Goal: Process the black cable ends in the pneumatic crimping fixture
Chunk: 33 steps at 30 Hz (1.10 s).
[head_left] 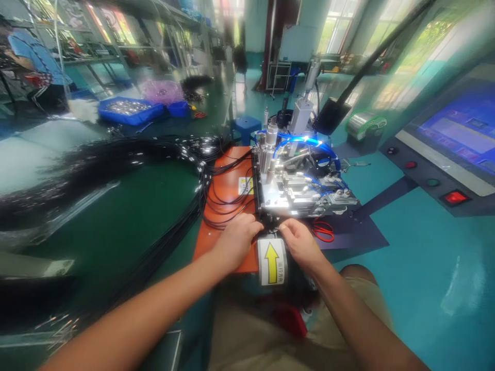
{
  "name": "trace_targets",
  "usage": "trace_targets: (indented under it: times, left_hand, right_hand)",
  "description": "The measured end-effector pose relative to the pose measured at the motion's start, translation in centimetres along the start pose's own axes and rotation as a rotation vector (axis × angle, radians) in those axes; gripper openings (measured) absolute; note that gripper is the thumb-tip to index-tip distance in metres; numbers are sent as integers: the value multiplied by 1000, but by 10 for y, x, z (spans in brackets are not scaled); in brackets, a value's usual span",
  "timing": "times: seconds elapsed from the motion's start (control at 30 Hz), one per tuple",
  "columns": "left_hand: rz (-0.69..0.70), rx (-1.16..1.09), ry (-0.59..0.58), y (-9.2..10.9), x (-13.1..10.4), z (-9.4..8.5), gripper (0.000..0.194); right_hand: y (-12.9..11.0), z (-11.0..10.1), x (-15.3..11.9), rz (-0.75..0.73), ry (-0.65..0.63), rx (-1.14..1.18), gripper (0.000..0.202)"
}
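While thin, looped black cables [199, 202] lie over the flat orange worktop [204, 248], the left hand [236, 241] and right hand [300, 242] sit close together before the silver metal machine [286, 193]; what either grip holds cannot be told; cables done and left cannot be counted.

Observed colours: flat orange metal work surface [232, 180] with thin black flexible cables [181, 219] at its left edge; silver metal multi-part machine [309, 190] with glossy blue curved tubing [305, 139]; white rounded label [273, 261] patterned with a dark-outlined yellow arrow; red-handled scissors [323, 231].
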<state>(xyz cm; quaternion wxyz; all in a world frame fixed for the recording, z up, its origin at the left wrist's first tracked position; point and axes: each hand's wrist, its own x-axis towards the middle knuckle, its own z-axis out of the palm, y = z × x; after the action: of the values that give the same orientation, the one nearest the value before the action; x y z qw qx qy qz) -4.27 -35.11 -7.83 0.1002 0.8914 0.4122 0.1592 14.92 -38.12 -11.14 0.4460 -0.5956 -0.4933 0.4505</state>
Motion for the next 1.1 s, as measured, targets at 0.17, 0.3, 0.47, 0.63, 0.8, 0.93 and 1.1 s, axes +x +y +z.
trace_targets:
  times: [0.17, 0.3, 0.47, 0.63, 0.8, 0.93, 1.1]
  left_hand:
    - [25, 20, 13, 1, 0, 0, 25]
    - [23, 36, -25, 3, -1, -5, 23]
    - [-8, 64, -78, 4, -1, -13, 26]
    - [0, 53, -75, 6, 1, -14, 29]
    - [8, 40, -75, 4, 1, -12, 29]
    - [6, 19, -65, 3, 0, -10, 29]
    - [10, -15, -42, 1, 0, -8, 32]
  right_hand:
    - [1, -1, 0, 11, 6, -2, 23]
    - [0, 1, 0, 26, 4, 0, 26]
    - [-4, -1, -1, 78, -53, -2, 26]
    - [-9, -6, 0, 71, -67, -58, 36]
    - [-5, -2, 0, -45, 39, -159, 33]
    - [0, 5, -1, -88, 90, -193, 30]
    - [4, 8, 0, -91, 140, -216, 28]
